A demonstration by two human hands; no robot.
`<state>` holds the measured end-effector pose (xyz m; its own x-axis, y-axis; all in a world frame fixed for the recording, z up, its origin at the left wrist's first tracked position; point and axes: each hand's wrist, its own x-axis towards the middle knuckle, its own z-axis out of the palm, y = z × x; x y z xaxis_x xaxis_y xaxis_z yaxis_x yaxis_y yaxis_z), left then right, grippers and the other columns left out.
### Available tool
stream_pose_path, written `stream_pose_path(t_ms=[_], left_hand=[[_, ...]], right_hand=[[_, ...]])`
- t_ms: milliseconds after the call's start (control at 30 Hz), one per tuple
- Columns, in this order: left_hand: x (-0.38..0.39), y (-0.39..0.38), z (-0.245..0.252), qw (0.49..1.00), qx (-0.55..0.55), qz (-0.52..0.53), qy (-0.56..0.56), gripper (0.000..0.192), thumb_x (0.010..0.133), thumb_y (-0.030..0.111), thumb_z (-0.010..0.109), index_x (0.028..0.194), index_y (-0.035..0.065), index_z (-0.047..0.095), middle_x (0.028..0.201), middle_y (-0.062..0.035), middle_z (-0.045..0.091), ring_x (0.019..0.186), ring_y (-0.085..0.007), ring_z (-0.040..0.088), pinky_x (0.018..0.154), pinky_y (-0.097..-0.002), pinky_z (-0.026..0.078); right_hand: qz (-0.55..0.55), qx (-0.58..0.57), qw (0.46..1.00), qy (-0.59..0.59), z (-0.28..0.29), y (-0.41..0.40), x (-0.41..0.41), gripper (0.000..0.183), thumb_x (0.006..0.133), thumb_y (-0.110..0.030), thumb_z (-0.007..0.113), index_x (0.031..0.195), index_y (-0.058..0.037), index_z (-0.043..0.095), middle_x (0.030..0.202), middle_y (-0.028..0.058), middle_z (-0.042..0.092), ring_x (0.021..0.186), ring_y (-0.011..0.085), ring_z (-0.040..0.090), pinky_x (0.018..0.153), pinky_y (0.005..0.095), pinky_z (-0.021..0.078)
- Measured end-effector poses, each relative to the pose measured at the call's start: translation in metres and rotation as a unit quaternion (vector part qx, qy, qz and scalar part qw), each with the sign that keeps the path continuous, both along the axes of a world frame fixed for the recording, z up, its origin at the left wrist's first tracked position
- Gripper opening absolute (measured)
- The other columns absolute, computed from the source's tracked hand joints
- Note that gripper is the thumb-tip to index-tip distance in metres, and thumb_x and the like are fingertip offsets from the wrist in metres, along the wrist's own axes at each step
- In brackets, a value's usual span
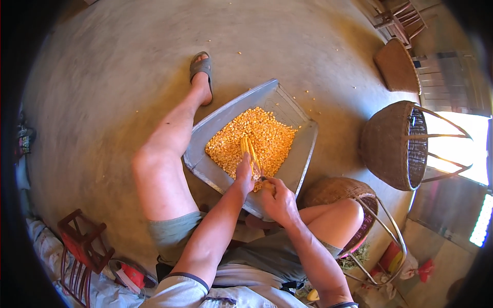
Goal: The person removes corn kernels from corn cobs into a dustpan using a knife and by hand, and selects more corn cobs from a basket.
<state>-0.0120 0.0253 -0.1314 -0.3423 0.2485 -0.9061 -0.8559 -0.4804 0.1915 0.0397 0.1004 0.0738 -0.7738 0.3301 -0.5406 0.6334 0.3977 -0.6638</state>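
A corn cob (249,151) with yellow kernels rests in my left hand (244,172), closed around its lower part. Against the cob's near end, my right hand (278,199) grips a small hand tool (266,181) with a dark tip; most of it is hidden by the fingers. Beneath both hands, a grey metal scoop-shaped pan (227,109) lies between my legs. Loose corn kernels (269,134) form a broad heap in it.
Two woven baskets with tall handles, one (385,146) at the right and one (335,188) beside my right knee, lie tipped sideways. Scattered kernels dot the concrete floor (115,77). A red-brown wooden stool (83,242) is at lower left, near sacks (104,290).
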Motion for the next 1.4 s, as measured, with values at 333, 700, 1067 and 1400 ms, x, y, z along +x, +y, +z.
stream_pose_path(t_ms=[333,700,1067,1400], left_hand=[[-0.01,-0.006,0.01,0.998,0.004,-0.019,-0.052,0.043,0.098,0.053,0.039,0.104,0.0138,0.055,0.081,-0.0084,0.061,0.069,-0.0251,0.062,0.058,-0.0431,0.052],[-0.009,-0.001,0.006,0.997,-0.049,-0.038,-0.036,0.042,0.097,0.054,0.038,0.105,0.0163,0.055,0.085,-0.0053,0.062,0.073,-0.0234,0.061,0.06,-0.045,0.049],[-0.01,0.007,-0.003,0.96,-0.221,-0.169,-0.013,0.054,0.096,0.049,0.042,0.112,0.0001,0.059,0.093,-0.0178,0.066,0.086,-0.0319,0.065,0.071,-0.0442,0.051],[0.012,-0.01,-0.054,0.938,-0.219,-0.207,0.173,0.067,0.097,0.057,0.037,0.098,-0.0032,0.066,0.095,-0.0231,0.068,0.088,-0.0392,0.065,0.07,-0.0467,0.05]], right_hand=[[0.138,0.136,0.978,0.071,0.011,0.023,0.033,0.032,0.086,-0.015,0.06,0.116,-0.0031,0.06,0.093,0.0248,0.064,0.079,0.0418,0.066,0.072,0.0501,0.0541],[0.218,0.179,0.959,0.001,-0.02,0.012,0.017,0.037,0.087,-0.015,0.055,0.122,-0.002,0.055,0.094,0.025,0.06,0.074,0.0457,0.065,0.065,0.054,0.0538],[0.083,0.112,0.989,0.054,-0.075,-0.01,0.012,0.026,0.087,-0.017,0.057,0.104,0.0028,0.054,0.089,0.0304,0.063,0.075,0.0487,0.063,0.071,0.056,0.0521],[-0.058,0.059,0.995,-0.056,-0.057,-0.04,-0.041,0.045,0.093,-0.035,0.055,0.099,0.0094,0.055,0.085,0.0354,0.064,0.086,0.0511,0.064,0.078,0.0525,0.0534]])
